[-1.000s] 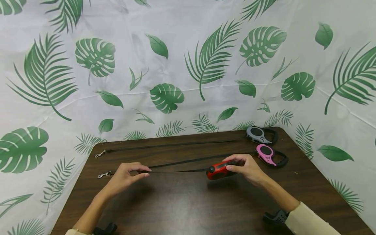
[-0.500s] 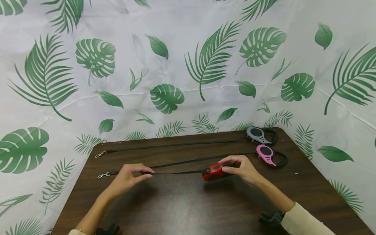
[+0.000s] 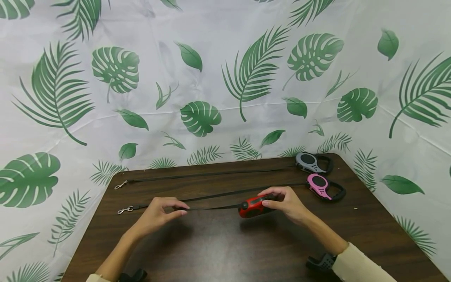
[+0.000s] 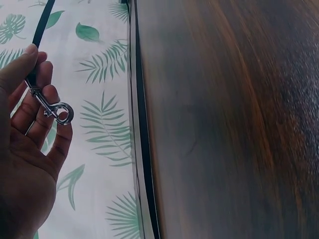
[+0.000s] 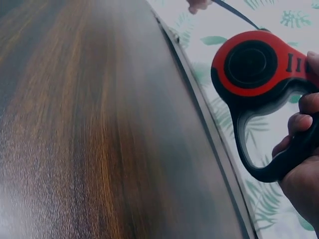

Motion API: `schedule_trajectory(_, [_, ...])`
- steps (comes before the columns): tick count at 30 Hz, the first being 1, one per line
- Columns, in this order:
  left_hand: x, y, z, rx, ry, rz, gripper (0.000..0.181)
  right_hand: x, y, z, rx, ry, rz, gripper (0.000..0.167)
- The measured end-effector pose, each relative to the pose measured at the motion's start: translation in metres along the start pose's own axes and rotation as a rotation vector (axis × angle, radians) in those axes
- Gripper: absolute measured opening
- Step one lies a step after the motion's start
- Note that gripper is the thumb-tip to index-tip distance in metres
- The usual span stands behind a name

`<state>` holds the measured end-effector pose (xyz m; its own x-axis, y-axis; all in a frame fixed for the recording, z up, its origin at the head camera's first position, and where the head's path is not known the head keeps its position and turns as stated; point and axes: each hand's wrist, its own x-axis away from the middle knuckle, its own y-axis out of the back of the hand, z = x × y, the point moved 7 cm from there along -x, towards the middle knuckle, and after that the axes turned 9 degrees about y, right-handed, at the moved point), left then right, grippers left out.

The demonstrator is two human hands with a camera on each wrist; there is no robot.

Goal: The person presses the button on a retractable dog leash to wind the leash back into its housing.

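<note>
A red and black retractable dog leash [image 3: 251,207] is held above the table in my right hand [image 3: 290,205]. In the right wrist view, fingers curl round the black handle of that leash [image 5: 250,63]. Its black strap [image 3: 215,208] runs left, a little slack, to my left hand [image 3: 158,215]. Thumb and fingers of the left hand [image 4: 30,144] pinch the strap beside its metal snap hook [image 4: 55,107], which lies against the fingers. The head view hides this hook behind the hand.
On the brown table [image 3: 218,250], a grey retractable leash [image 3: 308,161] and a pink one [image 3: 318,186] lie at the back right. Their straps stretch left to metal hooks [image 3: 121,185]. A leaf-print cloth [image 3: 211,78] hangs behind the table.
My right hand has shifted left with the red leash. The left hand has moved slightly right, so the length of strap between the hands is shorter.
</note>
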<state>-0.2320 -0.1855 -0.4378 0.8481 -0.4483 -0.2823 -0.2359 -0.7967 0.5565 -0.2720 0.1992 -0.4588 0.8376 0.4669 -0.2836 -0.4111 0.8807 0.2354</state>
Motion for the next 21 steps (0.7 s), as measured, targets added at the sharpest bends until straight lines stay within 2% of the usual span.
schedule_trajectory(10, [-0.005,-0.009,-0.006,0.018,-0.010,0.020,0.018,-0.004,-0.007,0.003,-0.002,0.000,0.000,0.026])
schedule_trajectory(21, [-0.012,-0.019,-0.006,0.046,0.001,0.046,0.017,-0.007,-0.013,0.006,-0.002,0.003,-0.008,0.025])
